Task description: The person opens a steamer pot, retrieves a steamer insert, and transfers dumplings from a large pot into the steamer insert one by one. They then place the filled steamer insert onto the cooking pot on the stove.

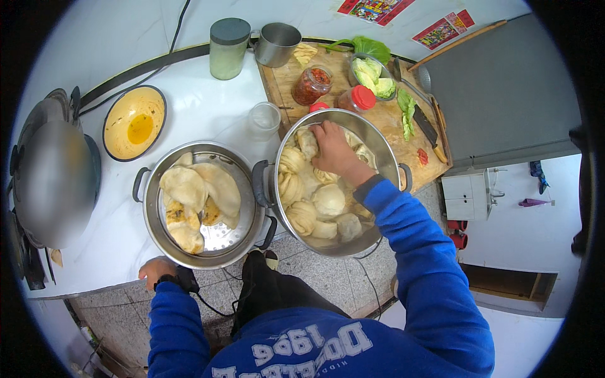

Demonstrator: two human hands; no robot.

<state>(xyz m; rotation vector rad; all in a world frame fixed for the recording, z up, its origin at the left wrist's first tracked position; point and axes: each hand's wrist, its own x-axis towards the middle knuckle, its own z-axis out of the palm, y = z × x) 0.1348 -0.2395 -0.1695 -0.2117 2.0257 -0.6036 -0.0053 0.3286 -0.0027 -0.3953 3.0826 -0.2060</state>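
My right hand [331, 149] reaches into a tall steel steamer pot [394, 153], its fingertips on a pale steamed bun [307, 143] near the far left inside. Twisted steamed rolls [301, 218] and other buns [329, 199] lie around it. My left hand [157, 272] rests on the near edge of the white counter, its fingers partly hidden. Just beyond it sits a perforated steel steamer tray [227, 243] with two handles, holding flat breads [183, 189], some browned and oily.
A wooden board [387, 123] bears a jar of red chili [312, 85], a red-lidded jar [357, 98], a bowl of cabbage [372, 75] and a cleaver [425, 125]. A yellow enamel bowl [134, 124], a plastic cup [264, 117] and a lidded jar [229, 48] stand on the counter.
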